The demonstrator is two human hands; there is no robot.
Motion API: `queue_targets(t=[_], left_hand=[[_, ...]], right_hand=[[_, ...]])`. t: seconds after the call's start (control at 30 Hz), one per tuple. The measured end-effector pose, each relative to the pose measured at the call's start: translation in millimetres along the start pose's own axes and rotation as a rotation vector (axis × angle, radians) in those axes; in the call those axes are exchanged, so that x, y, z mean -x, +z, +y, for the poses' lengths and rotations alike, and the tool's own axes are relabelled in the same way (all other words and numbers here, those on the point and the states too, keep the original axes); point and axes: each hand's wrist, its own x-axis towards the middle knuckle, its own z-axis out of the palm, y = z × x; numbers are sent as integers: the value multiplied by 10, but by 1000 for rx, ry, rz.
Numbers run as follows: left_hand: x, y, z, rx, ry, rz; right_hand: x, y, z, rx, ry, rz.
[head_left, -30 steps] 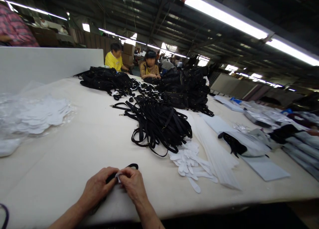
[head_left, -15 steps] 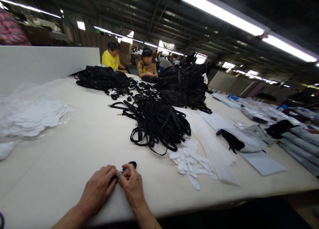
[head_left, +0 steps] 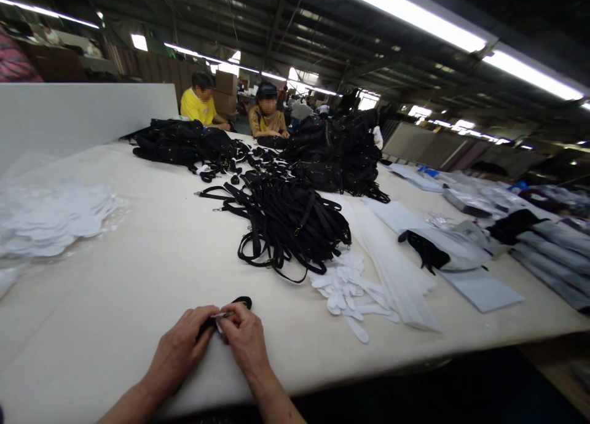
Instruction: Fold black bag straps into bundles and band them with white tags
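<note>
Both my hands are at the near edge of the cream padded table [head_left: 115,301], close together. My left hand [head_left: 177,350] and my right hand [head_left: 244,338] pinch a short black strap [head_left: 240,302] between them. A small white-and-silver tag or strip [head_left: 222,318] shows at the strap, partly hidden by my fingers. A large heap of black webbing straps with metal clips [head_left: 286,227] lies farther up the table, well beyond my hands. Cut white pieces [head_left: 343,295] are the nearest other things, to the right.
Black bags [head_left: 334,160] are heaped at the far end, where two seated co-workers [head_left: 200,101] [head_left: 267,113] are working. White pieces in clear plastic [head_left: 50,221] lie left. Long white strips [head_left: 391,270] and grey folded goods [head_left: 553,252] lie right. A white panel [head_left: 78,113] stands far left.
My view has turned slightly, shifting the table contents left and up. Both hands stay on the strap, and its free end has moved from a raised loop to a shorter tip.
</note>
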Motion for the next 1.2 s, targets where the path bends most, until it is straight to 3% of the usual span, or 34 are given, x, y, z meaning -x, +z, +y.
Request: queue_targets(t=[0.23, 1.2], left_hand=[[-5, -14, 7, -28, -59, -11], [11, -3, -31, -6, -29, -60]], right_hand=[[-33, -6, 50, -118, 63, 5], [-121, 32, 71, -392, 246, 36]])
